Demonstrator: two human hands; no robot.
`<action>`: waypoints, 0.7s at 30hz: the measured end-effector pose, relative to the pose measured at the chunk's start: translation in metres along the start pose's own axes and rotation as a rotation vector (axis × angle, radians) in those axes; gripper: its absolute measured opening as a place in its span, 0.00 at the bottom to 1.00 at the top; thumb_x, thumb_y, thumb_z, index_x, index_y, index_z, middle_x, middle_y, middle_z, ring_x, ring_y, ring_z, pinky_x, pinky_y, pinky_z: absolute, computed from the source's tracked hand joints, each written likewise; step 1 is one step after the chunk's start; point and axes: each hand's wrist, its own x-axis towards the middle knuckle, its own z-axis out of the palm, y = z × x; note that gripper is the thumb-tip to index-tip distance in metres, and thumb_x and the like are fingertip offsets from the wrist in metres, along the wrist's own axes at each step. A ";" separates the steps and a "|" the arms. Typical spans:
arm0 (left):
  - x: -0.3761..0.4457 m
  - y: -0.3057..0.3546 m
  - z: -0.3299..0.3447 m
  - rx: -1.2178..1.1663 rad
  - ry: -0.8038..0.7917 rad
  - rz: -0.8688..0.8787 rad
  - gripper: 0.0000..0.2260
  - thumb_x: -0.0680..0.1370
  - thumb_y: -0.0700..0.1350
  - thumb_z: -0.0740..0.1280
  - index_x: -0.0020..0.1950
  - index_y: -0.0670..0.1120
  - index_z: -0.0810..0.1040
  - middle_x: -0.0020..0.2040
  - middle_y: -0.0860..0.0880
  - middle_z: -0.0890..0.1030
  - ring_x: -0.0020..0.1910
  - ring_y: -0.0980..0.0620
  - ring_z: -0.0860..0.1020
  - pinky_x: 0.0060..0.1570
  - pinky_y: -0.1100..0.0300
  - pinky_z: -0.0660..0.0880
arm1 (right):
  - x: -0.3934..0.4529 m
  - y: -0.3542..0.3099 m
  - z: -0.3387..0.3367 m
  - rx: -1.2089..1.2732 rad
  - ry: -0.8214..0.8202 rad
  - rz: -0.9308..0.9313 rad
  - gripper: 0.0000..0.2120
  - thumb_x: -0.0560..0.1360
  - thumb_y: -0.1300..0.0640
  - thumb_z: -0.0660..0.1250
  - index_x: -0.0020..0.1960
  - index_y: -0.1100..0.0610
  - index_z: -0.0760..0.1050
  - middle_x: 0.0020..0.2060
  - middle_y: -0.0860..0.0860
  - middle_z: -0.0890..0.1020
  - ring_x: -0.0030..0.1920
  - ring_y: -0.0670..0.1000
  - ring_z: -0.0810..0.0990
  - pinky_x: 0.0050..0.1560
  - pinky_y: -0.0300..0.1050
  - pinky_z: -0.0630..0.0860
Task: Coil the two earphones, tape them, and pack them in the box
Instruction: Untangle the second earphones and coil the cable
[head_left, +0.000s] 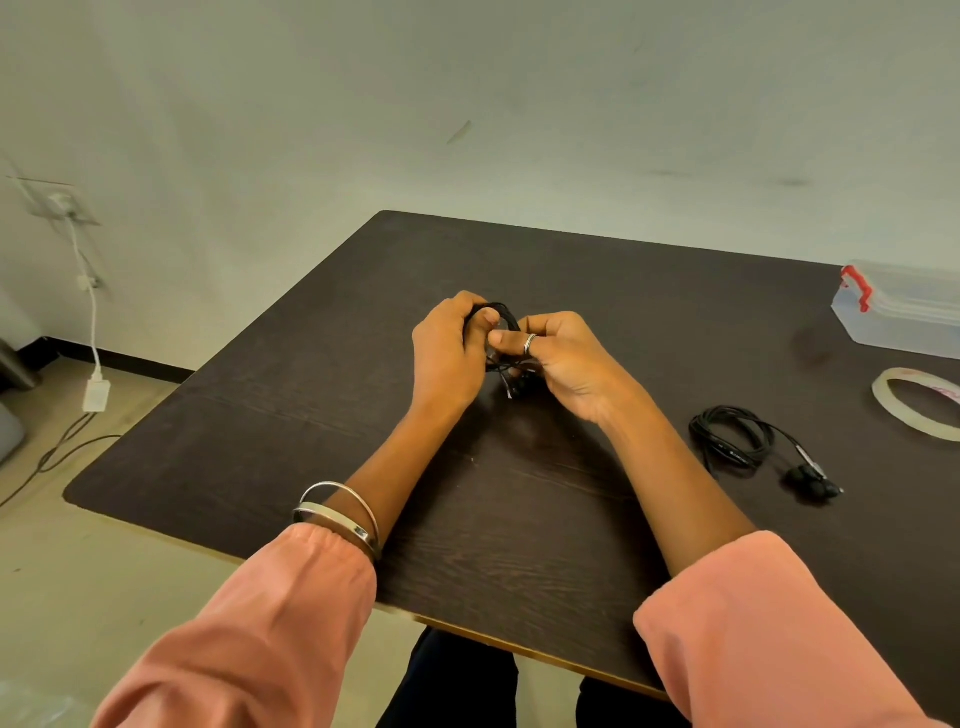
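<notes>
Head view showed our left hand (449, 353) and right hand (563, 358) gripping one coiled earphone (501, 317) between them; loosened fingers could unravel it.

On the table (311, 415), the second earphone (737, 441) lies right of both hands (tape roll (914, 405) farther right).

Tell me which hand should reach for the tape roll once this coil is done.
Right, probably. The tape roll lies at the table's right edge, on the right hand's side. The left hand could keep gripping the held earphone coil; reaching from there would mean crossing over.
</notes>
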 end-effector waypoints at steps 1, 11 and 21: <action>0.001 -0.001 0.000 0.050 0.012 0.026 0.06 0.80 0.41 0.63 0.49 0.43 0.79 0.43 0.46 0.80 0.42 0.52 0.77 0.44 0.65 0.75 | 0.000 -0.001 -0.001 -0.015 0.022 -0.007 0.03 0.73 0.63 0.72 0.43 0.64 0.80 0.37 0.56 0.84 0.40 0.51 0.83 0.43 0.43 0.77; 0.002 -0.003 0.003 0.253 0.046 0.116 0.08 0.80 0.42 0.63 0.51 0.39 0.79 0.45 0.43 0.79 0.40 0.55 0.72 0.36 0.71 0.62 | -0.001 -0.011 -0.002 -0.662 0.142 -0.129 0.07 0.76 0.60 0.68 0.49 0.62 0.84 0.39 0.57 0.84 0.41 0.52 0.82 0.44 0.46 0.78; 0.002 0.000 0.002 0.173 0.055 0.028 0.09 0.81 0.45 0.63 0.50 0.41 0.80 0.42 0.46 0.79 0.39 0.54 0.75 0.37 0.67 0.70 | -0.016 -0.030 0.009 -1.424 0.217 -0.322 0.06 0.80 0.61 0.59 0.52 0.63 0.73 0.40 0.59 0.75 0.38 0.58 0.71 0.36 0.48 0.66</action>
